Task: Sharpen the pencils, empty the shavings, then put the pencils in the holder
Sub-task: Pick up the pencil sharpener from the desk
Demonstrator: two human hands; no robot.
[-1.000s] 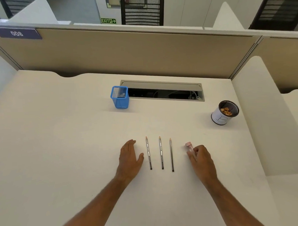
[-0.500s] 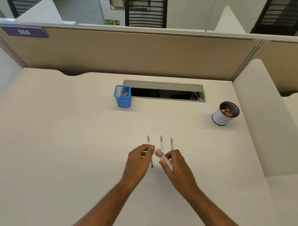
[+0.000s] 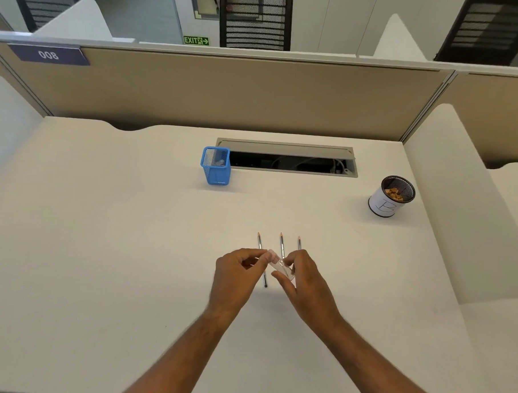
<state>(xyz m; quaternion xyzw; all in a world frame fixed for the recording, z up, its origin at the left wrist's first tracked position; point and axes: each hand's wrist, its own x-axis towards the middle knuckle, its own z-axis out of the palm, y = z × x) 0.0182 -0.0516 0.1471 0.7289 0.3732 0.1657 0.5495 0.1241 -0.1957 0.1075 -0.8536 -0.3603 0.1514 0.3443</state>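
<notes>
Since a second ago both hands have met at lower centre: the right hand (image 3: 306, 279) holds the clear sharpener (image 3: 280, 265), the left hand (image 3: 237, 276) pinches its cap end above the three pencils (image 3: 281, 243) on the desk (image 3: 106, 262), so sharpening looks about to begin.

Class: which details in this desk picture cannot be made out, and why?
- Head view: the hands hide the middle of the pencils.
- The clear sharpener is too small and blurred to show its blade or shavings.
- The contents of the blue mesh holder are unclear through its mesh.
</notes>
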